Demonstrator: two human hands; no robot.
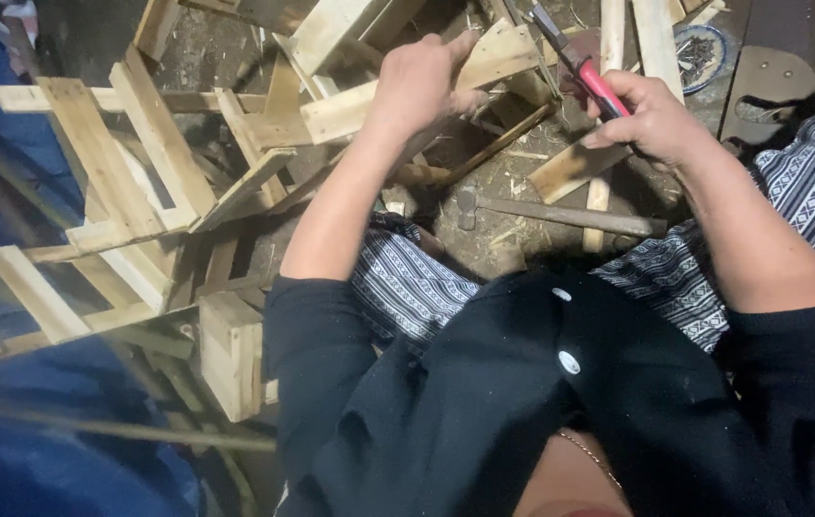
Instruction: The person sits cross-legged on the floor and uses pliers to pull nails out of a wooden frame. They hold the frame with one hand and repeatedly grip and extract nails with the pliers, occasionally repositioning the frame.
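Dirt floor was littered with scraps, and the left hand gripped a wooden slat to steady it, while just beside it the right hand clenched red-handled pliers.

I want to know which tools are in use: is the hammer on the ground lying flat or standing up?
Lying flat: the hammer rests lengthwise on the ground, touched by neither hand.

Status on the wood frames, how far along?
Done: assembled slat frames are stacked at the left. In hand: left hand grips a slat; right hand holds red-handled pliers. Left: loose slats and a hammer lie on the ground.
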